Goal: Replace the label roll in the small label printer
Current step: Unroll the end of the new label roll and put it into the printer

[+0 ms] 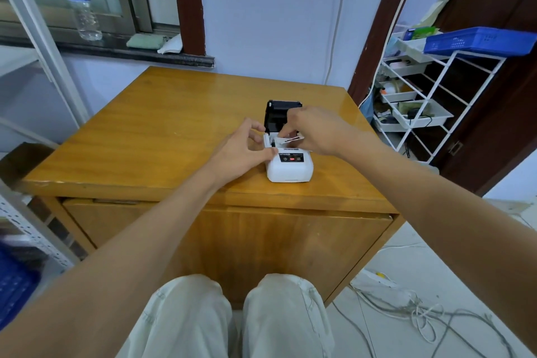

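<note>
A small white label printer (290,168) stands on the wooden table (162,131), its black lid (279,109) swung open toward the back. My left hand (244,151) rests against the printer's left side, thumb on its front panel, fingers spread near the open bay. My right hand (316,131) reaches over the bay from the right and pinches the end of the white label strip (290,140), which shows dark print. The roll itself is mostly hidden under my right hand.
A plastic water bottle (82,3) and folded cloths (148,41) sit on the window sill behind. A white wire rack (430,102) with a blue crate (476,40) stands at the right. Loose cables (421,311) lie on the floor. Metal shelving (32,229) is at the left.
</note>
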